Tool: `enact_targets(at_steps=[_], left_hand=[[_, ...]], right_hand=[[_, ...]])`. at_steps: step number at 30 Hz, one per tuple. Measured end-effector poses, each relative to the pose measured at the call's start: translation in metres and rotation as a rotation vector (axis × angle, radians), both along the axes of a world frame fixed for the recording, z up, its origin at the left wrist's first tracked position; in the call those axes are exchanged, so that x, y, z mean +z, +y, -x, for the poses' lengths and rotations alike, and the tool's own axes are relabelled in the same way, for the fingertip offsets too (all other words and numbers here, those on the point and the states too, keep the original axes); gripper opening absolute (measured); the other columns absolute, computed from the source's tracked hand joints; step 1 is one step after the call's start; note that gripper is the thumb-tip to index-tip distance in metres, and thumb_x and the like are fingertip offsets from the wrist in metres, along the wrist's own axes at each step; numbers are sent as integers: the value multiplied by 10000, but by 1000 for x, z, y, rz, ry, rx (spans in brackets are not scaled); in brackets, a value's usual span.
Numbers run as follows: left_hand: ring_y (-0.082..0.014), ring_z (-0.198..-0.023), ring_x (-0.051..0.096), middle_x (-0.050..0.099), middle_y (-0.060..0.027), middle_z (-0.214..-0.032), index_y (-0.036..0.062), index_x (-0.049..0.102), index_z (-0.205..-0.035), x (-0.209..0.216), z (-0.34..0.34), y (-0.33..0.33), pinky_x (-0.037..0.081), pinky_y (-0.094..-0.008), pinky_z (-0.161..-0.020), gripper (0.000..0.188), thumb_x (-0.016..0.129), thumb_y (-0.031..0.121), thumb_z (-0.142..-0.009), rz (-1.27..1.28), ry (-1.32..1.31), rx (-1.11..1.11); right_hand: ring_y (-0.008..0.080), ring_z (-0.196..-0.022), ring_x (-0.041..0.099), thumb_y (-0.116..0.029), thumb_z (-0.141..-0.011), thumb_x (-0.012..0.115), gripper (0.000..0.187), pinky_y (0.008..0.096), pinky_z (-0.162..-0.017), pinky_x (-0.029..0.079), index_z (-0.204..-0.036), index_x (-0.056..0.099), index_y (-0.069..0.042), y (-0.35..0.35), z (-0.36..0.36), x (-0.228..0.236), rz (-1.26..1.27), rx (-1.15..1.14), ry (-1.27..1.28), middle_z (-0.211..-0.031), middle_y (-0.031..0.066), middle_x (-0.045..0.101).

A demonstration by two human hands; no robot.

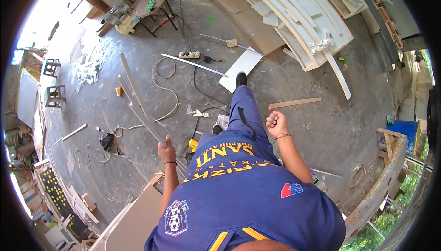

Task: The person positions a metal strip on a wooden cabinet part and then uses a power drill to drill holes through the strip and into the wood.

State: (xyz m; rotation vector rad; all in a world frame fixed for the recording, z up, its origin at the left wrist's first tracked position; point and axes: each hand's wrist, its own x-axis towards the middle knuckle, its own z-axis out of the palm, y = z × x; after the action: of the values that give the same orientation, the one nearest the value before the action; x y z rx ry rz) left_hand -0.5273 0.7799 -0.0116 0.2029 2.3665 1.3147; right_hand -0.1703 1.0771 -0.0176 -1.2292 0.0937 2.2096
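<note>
My left hand (167, 151) grips the near end of two long, thin grey strips (136, 99) that curve away over the concrete floor toward the upper left. My right hand (276, 123) is raised at my right side as a loose fist with nothing in it; a dark band circles its wrist. Between my hands are my blue shirt and my blue trouser leg (243, 113), stepping forward with a black shoe (240, 79) next to a white board (240, 68).
Curved white panels (294, 16) are stacked at the upper right. A power strip (189, 55), cables, a wooden slat (295, 102) and scraps lie on the floor. A round stool (151, 5) and a saw stand far left. A brown board (138, 223) lies at the lower left.
</note>
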Motion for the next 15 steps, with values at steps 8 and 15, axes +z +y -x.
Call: enact_targets(at_steps=[8,15], left_hand=[[-135,-576,507,518,-40,-596,2,582,-802,-44,58,155,428,-328,-548,354,595,341,-902,202,73,-58],[-230,-615,550,592,-140,-666,1,602,-871,21,108,356,448,-361,-617,346,604,347,-885,268,129,-90]], right_hand=[[80,-398,275,-174,-874,477,113,238,-378,230,-912,566,-117,164,29,-66,177,40,-181,-489,-67,297],[86,-394,284,-174,-879,491,74,241,-382,241,-863,549,-130,389,115,-30,78,151,-294,-479,-65,315]])
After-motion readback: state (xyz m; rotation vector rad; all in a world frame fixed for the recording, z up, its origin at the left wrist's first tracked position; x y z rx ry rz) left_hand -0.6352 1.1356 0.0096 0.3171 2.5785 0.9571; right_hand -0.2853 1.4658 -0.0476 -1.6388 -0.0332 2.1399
